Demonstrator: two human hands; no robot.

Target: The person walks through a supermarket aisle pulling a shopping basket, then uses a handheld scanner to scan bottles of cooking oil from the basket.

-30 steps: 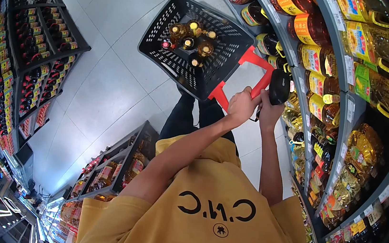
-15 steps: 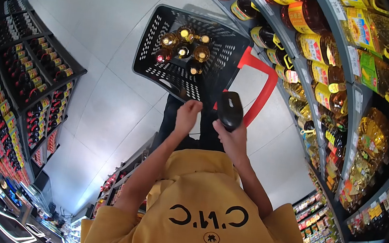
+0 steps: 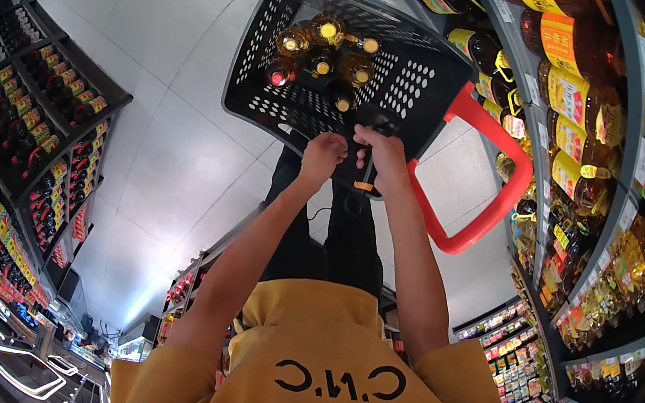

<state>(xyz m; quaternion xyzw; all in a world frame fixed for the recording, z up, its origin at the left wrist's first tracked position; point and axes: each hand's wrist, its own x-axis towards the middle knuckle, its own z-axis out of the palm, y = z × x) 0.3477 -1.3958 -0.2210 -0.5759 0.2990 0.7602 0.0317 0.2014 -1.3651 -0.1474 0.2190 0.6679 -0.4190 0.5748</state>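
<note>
My right hand [image 3: 385,158] grips a black handheld scanner [image 3: 366,176] with an orange band on its handle. The scanner's dark head points forward over the near side of a black shopping basket [image 3: 419,121]. Beside it, just left, my left hand [image 3: 323,159] has its fingers curled in; whatever they may hold is hidden. It is close to the basket's near rim. Several bottles stand in the basket, among them an amber bottle with a yellow cap [image 3: 328,30] and one with a red cap [image 3: 279,77]. A red handle [image 3: 512,175] extends from the basket's right side.
Shelves of cooking oil bottles [image 3: 569,98] rise close on the right. Racks of dark bottles with red caps [image 3: 51,135] stand to the left. Pale floor tiles [image 3: 181,114] lie between them. Packaged goods [image 3: 515,359] line a shelf at lower right.
The scanner has moved forward and turned, from beside the red handle to above the basket's near side. My left hand has risen slightly. The basket and its handle appear larger and shifted in view.
</note>
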